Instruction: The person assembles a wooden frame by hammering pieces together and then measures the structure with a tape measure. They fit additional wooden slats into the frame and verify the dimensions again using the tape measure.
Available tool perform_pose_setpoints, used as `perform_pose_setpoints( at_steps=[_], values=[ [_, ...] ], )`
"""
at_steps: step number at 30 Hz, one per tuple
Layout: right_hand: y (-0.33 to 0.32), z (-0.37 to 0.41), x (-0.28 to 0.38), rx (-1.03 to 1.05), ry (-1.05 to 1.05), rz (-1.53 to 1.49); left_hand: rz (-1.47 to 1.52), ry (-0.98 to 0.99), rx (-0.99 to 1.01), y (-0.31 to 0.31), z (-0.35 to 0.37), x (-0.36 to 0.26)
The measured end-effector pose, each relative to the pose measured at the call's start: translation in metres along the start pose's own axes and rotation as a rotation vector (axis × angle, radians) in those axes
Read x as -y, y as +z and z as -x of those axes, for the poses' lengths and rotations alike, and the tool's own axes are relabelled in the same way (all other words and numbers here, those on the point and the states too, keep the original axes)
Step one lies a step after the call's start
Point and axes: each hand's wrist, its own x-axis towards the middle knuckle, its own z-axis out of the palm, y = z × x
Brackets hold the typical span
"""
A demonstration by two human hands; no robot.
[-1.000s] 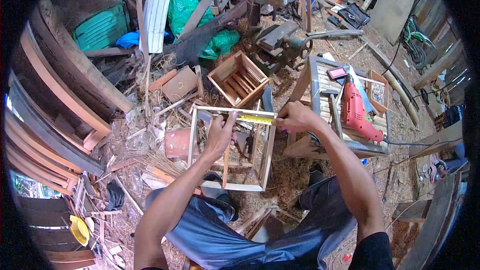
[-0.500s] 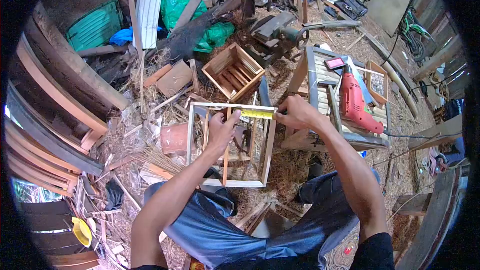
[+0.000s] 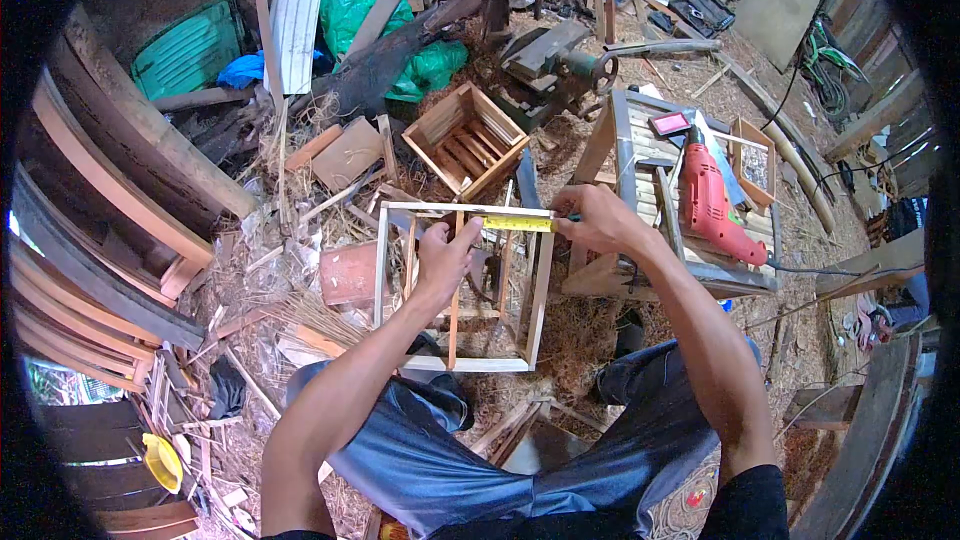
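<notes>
A pale wooden frame (image 3: 537, 305) stands in front of my knees, with thin inner slats (image 3: 454, 305) running down it. Along its top bar lies the yellow blade of a tape measure (image 3: 515, 224), stretched between my hands. My left hand (image 3: 445, 260) is closed on the blade's left end, thumb at the bar beside a slat; the palm side is hidden. At the right top corner, my right hand (image 3: 600, 222) is pinched closed. A thin dark, pencil-like thing (image 3: 572, 218) shows at its fingertips, mostly covered by them.
A red power drill (image 3: 708, 200) lies on a slatted wooden stand (image 3: 625, 150) at the right, its cord trailing right. An open wooden box (image 3: 425, 135) sits beyond the frame. Curved timber pieces (image 3: 110, 180) line the left side. Straw and wood scraps cover the floor.
My right hand has moved slightly up and right at the corner, and the dark thin thing now shows at its fingertips. My left hand stays nearly in place.
</notes>
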Motion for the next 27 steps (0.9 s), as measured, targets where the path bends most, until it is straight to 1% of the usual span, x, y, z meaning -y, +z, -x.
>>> perform_pose_setpoints(
  at_steps=[4,6,8,10,12,13,14,15,16,17,18,20,22,25,27],
  values=[
    [-0.001,-0.001,0.001,-0.022,-0.042,-0.023,0.023,-0.007,0.036,0.000,0.001,-0.002],
    [-0.007,0.001,0.006,0.092,0.047,0.005,0.015,0.000,0.032,0.001,0.005,-0.006],
    [-0.009,0.001,0.008,0.114,0.071,0.007,-0.023,0.023,-0.024,0.003,0.012,-0.010],
    [-0.008,0.000,0.007,0.135,0.093,0.003,0.028,0.040,-0.035,0.002,0.011,-0.003],
    [-0.008,0.001,0.008,0.112,0.045,-0.013,-0.001,0.156,-0.122,0.008,0.011,0.000],
    [-0.009,0.002,0.010,0.114,0.045,-0.012,-0.060,0.165,-0.125,0.008,0.012,-0.002],
    [-0.010,0.002,0.012,0.125,0.095,-0.003,-0.058,0.164,-0.126,0.009,0.013,-0.004],
    [-0.010,0.002,0.015,0.137,0.143,0.006,0.017,0.088,-0.134,0.009,0.014,-0.008],
    [-0.006,0.001,0.008,0.139,0.141,0.006,0.089,0.012,-0.143,0.010,0.013,-0.011],
    [0.002,-0.001,-0.004,0.063,0.043,-0.018,0.311,-0.143,0.021,-0.002,0.002,-0.007],
    [0.005,-0.001,-0.005,-0.013,-0.054,-0.043,0.309,-0.143,0.019,-0.009,-0.002,-0.008],
    [0.006,-0.002,-0.008,-0.015,-0.043,-0.066,0.336,-0.234,0.182,-0.017,-0.008,-0.007],
    [0.007,-0.002,-0.010,-0.013,-0.034,-0.089,0.314,-0.232,0.158,-0.017,-0.006,-0.004],
    [0.009,-0.002,-0.011,-0.021,-0.090,-0.104,0.342,-0.240,0.158,-0.019,-0.008,-0.002],
    [0.005,-0.001,-0.006,0.007,-0.047,-0.062,-0.315,-0.124,0.124,-0.023,-0.017,-0.011]
  ],
)
